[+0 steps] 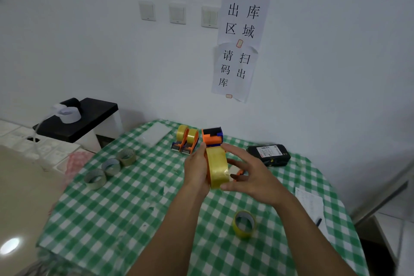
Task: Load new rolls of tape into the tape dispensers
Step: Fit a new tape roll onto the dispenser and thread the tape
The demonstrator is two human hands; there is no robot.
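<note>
Above the green-checked table (125, 208) I hold an orange and blue tape dispenser (212, 138) with a yellow tape roll (216, 170) mounted in it. My left hand (197, 169) grips the roll's left side. My right hand (246, 172) curls round the right side, thumb at the roll's near edge. Two more orange dispensers (186, 140), each loaded with yellow tape, stand at the table's far edge. One full yellow roll (244, 224) lies near my right forearm.
Three nearly used-up tape cores (111, 167) lie in a row at the table's left. A black handheld scanner (270, 154) rests at the far right, a paper sheet with a pen (310, 206) at the right edge. A black stand (78, 119) with a white roll stands left.
</note>
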